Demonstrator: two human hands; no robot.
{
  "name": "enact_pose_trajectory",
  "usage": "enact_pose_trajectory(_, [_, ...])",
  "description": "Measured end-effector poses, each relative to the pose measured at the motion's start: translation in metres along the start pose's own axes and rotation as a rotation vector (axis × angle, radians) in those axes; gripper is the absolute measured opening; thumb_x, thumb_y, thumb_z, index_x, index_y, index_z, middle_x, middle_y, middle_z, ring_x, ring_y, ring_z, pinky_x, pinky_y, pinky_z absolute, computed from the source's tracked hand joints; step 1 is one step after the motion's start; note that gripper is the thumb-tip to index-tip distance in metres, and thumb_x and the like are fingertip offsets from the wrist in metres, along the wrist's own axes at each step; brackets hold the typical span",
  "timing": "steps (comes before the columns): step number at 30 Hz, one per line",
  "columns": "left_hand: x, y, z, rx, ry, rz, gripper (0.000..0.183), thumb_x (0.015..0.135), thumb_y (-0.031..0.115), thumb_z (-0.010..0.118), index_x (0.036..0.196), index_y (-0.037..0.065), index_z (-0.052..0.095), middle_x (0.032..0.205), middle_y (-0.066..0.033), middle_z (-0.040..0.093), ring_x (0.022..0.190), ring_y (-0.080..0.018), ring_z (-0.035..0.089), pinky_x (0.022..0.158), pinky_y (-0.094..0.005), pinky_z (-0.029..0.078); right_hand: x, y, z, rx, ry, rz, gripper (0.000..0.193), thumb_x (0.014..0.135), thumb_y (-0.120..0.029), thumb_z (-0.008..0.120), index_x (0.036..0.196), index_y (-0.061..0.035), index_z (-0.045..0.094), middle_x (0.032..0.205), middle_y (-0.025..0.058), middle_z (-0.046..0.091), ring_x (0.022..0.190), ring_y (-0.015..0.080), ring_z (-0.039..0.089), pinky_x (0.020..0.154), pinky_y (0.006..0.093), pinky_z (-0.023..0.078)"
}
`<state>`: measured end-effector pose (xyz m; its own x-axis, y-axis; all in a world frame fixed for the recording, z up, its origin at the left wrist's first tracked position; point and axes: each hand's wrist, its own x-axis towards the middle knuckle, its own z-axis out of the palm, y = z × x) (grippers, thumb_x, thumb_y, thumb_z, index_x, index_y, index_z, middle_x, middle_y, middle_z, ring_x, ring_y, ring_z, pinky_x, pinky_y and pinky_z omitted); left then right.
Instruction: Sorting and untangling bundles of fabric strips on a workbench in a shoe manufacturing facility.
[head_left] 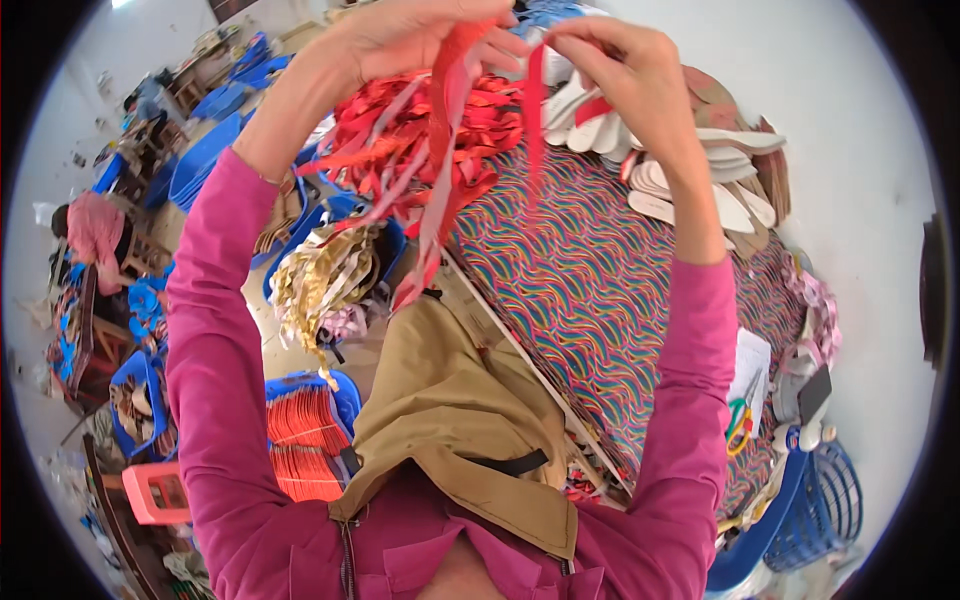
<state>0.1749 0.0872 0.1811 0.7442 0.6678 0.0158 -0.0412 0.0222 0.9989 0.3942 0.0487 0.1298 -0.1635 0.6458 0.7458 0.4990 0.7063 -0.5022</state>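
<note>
Both my arms reach up to the top of the view. My left hand (425, 35) has long red strips (450, 120) draped from its fingers, their paler backs showing as they hang down. With thumb and fingers pinched, my right hand (635, 75) holds the end of a single narrow red strip (535, 110), slightly blurred. Beneath my left hand is a big heap of red strips (380, 130) on the table. White shoe soles (590, 130) lie stacked just behind and below my right hand.
The table has a wavy multicoloured cover (570, 270). Scissors (738, 425) and a dark phone (815, 395) lie at its right. Gold strips (325, 280) fill a blue basket beside my knee; red bundled pieces (300, 430) fill another. Another person (95, 230) sits far left.
</note>
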Motion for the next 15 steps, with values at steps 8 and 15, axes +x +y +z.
enact_pose_trajectory(8, [0.003,0.009,0.039,0.372,-0.294,0.009,0.023,0.085,0.009,0.065,0.104,-0.003,0.067,0.074,-0.0023,0.065,0.055,-0.0065,0.052,0.053,-0.0184,0.041,-0.037,0.026,0.003,0.509,0.193,0.069,0.031,0.084,-0.009,0.067,0.115,-0.0066,0.068,0.085,0.0027,0.066,0.07,0.0082,0.055,0.064,0.02,0.045])
enact_pose_trajectory(15, [0.031,0.092,0.079,0.507,-0.481,0.117,0.022,0.086,0.012,0.063,0.103,-0.002,0.063,0.066,-0.0006,0.058,0.049,-0.0067,0.048,0.048,-0.0201,0.04,-0.102,-0.053,0.068,1.449,-0.296,0.075,0.035,0.072,-0.004,0.068,0.106,-0.0012,0.065,0.081,0.0119,0.07,0.06,0.0158,0.061,0.053,0.0243,0.047])
